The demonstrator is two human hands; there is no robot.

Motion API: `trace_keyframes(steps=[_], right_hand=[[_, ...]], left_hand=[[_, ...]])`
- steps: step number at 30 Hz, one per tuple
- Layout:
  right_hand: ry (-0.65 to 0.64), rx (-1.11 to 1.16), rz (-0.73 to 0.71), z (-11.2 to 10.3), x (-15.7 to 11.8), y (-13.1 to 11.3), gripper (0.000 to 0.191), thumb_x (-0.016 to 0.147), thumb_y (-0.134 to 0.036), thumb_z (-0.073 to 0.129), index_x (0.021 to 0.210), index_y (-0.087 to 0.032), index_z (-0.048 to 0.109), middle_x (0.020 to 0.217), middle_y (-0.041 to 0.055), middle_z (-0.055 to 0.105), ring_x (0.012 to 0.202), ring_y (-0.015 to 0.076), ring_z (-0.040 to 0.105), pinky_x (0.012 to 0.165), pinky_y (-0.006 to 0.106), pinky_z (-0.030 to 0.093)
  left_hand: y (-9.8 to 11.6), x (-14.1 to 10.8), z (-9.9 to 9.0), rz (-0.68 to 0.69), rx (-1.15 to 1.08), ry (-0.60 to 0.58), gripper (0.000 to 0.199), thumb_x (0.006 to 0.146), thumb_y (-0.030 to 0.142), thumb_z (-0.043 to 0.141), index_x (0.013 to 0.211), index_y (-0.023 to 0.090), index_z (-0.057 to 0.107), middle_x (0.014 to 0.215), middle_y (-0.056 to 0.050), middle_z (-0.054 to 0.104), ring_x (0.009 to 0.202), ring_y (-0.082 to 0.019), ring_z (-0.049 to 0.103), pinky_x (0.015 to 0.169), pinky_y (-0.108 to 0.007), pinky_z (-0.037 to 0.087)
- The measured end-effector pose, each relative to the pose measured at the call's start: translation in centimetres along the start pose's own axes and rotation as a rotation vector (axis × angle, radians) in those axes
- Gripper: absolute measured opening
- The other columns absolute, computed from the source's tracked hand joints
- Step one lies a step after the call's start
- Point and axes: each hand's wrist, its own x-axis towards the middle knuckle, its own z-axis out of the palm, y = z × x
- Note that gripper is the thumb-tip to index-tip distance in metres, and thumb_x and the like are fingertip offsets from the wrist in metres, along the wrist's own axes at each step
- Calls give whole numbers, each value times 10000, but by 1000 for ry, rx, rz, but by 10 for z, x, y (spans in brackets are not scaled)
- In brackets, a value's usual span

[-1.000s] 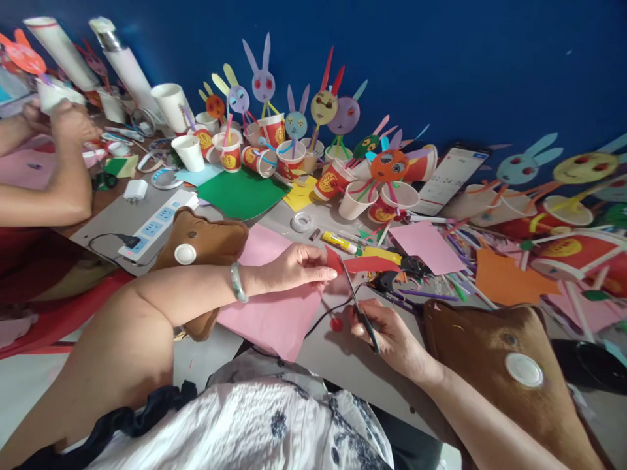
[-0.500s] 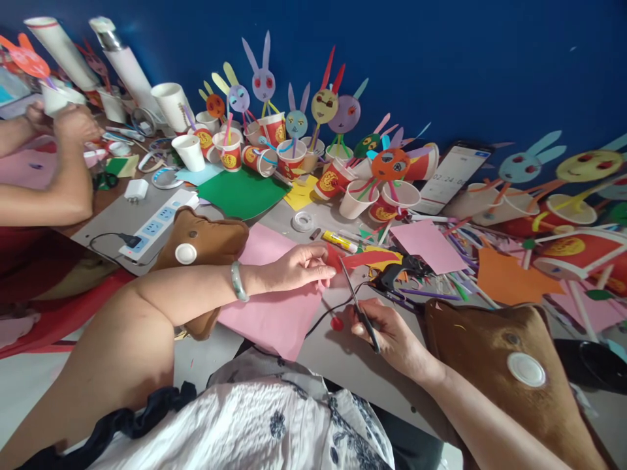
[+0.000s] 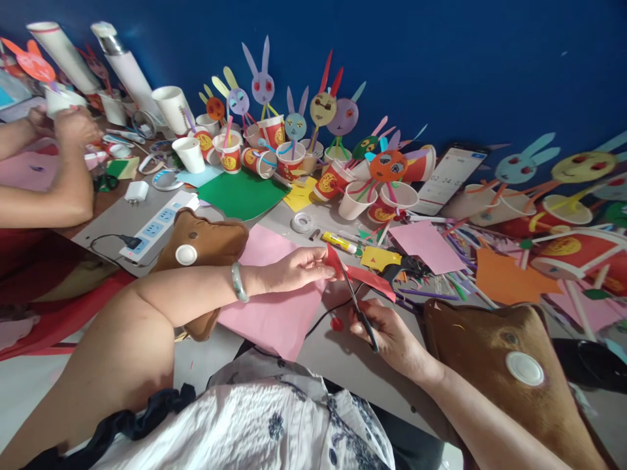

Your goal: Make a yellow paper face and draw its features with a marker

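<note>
My left hand (image 3: 306,269) pinches a piece of red paper (image 3: 368,281) between thumb and fingers, above a large pink sheet (image 3: 274,313). A strip of the red paper sticks out to the right, past the scissor blades. My right hand (image 3: 386,333) is closed around the dark handles of a pair of scissors (image 3: 361,314), whose blades point up and to the left against the red paper. Just left of the right hand, a small red round piece (image 3: 336,324) lies on the grey table. A black cable (image 3: 321,318) runs beneath the paper.
Paper cups with rabbit-faced figures (image 3: 296,127) line the blue wall. A glue stick (image 3: 339,242), tape roll (image 3: 302,222), green sheet (image 3: 242,194) and phone (image 3: 453,176) lie beyond my hands. Brown cushions (image 3: 504,352) flank me. At left, another person's hands (image 3: 78,127) hold a white cup.
The red strip has swung downward on its right side, uncovering more of the yellow paper behind it. Both hands stay nearly in place, with the scissors still at the red paper.
</note>
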Motion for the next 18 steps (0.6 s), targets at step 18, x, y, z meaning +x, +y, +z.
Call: trace_keyframes(steps=[18], right_hand=[[40, -68, 10, -1, 0, -5, 659, 872, -817, 570, 641, -199, 574, 581, 8, 519, 536, 138, 472, 474, 266, 414]], left_hand=[[-2, 0, 1, -44, -135, 37, 277, 915, 400, 737, 897, 148, 625, 893, -44, 715, 866, -128, 709, 802, -277, 575]])
